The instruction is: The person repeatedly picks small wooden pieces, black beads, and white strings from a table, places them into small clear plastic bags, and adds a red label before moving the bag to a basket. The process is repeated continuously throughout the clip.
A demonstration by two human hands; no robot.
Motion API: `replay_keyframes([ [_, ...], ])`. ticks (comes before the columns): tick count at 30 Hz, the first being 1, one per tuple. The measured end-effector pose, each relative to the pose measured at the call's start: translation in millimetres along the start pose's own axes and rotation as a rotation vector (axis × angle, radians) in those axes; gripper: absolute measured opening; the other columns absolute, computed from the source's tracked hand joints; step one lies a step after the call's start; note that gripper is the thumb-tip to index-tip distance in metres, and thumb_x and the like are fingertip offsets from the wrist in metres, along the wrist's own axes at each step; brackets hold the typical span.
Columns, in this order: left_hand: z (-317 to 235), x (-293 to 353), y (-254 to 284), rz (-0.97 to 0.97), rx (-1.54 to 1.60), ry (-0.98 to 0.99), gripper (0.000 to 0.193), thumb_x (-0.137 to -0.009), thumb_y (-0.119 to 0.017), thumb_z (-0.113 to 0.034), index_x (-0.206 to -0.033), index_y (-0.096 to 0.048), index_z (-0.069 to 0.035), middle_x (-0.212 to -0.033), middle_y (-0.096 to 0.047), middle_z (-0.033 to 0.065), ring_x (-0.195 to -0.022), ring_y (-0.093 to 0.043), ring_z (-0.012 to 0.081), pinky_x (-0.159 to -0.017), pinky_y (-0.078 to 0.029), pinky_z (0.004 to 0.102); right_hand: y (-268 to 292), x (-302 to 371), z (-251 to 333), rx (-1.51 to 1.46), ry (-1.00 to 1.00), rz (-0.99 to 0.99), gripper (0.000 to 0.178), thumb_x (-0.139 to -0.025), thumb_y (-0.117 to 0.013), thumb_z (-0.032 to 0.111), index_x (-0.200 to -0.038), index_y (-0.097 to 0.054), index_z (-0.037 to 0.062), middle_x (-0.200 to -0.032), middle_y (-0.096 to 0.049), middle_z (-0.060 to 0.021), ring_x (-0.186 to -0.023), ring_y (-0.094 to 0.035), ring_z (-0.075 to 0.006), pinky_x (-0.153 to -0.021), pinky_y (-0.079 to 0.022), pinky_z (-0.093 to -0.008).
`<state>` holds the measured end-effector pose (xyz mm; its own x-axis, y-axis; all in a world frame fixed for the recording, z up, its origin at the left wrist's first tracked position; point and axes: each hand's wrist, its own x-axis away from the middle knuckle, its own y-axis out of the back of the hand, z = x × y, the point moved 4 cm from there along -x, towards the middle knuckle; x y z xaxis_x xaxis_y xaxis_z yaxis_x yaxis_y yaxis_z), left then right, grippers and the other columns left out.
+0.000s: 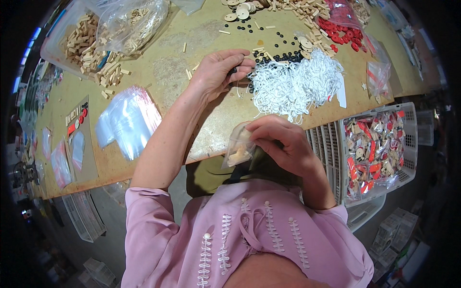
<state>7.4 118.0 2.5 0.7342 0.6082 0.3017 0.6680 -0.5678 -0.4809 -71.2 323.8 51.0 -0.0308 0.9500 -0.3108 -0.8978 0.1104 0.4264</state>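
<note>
Over the table, my left hand is closed in a pinch on a small black ring, at the left edge of a heap of white elastic cords. More black rings lie scattered just behind the cords. Lower down, in front of the table edge, my right hand grips the top of a small clear plastic bag. Pale wooden pieces show through the bag's wall. What my right fingertips cover at its mouth is hidden.
At the back left is a plastic bin of wooden blocks. Flat clear bags lie in a stack at left. Red discs and wooden discs sit at the back. Beside me on the right stands a white crate of filled bags.
</note>
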Motion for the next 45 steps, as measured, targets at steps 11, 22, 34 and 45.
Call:
replay_keyframes([
  [11, -3, 1, 2, -0.024, -0.061, -0.042, 0.033, -0.107, -0.051, -0.007, -0.135, -0.057, 0.007, -0.11, -0.074, 0.0166, -0.078, -0.069, 0.008, -0.07, -0.062, 0.0167, -2, 1, 1, 0.003, 0.005, 0.006, 0.014, -0.087, -0.07, -0.005, -0.1, -0.065, -0.0006, -0.107, -0.069, -0.0135, -0.098, -0.068, -0.0318, -0.082, -0.055, -0.0371],
  [22, -36, 14, -5, 0.393, 0.682, -0.013, 0.053, -0.112, -0.03, -0.028, -0.125, -0.052, 0.018, -0.123, -0.061, 0.0263, -0.118, -0.06, 0.0336, -0.107, -0.053, 0.0428, 19, -35, 25, 0.155, 0.034, -0.03, 0.01, -0.087, -0.066, -0.004, -0.096, -0.067, -0.0008, -0.104, -0.07, -0.0128, -0.098, -0.068, -0.0274, -0.086, -0.053, -0.0354],
  [34, -55, 47, -24, 0.359, 0.234, -0.2, 0.058, -0.113, -0.028, -0.037, -0.115, -0.065, 0.007, -0.114, -0.07, 0.0179, -0.106, -0.063, 0.0264, -0.099, -0.051, 0.0424, 17, -81, 6, 0.163, -0.119, 0.064, 0.006, -0.092, -0.066, 0.002, -0.097, -0.067, -0.0012, -0.107, -0.067, -0.0081, -0.098, -0.063, -0.0172, -0.085, -0.052, -0.0302],
  [45, -53, 43, -20, 0.508, 0.153, -0.167, 0.071, -0.111, -0.024, -0.049, -0.133, -0.06, 0.009, -0.138, -0.062, 0.0234, -0.127, -0.06, 0.0329, -0.114, -0.043, 0.0441, 16, -80, 3, 0.084, -0.199, 0.064, 0.008, -0.094, -0.069, 0.005, -0.099, -0.069, -0.0015, -0.096, -0.069, -0.0032, -0.089, -0.063, -0.0116, -0.082, -0.051, -0.0278],
])
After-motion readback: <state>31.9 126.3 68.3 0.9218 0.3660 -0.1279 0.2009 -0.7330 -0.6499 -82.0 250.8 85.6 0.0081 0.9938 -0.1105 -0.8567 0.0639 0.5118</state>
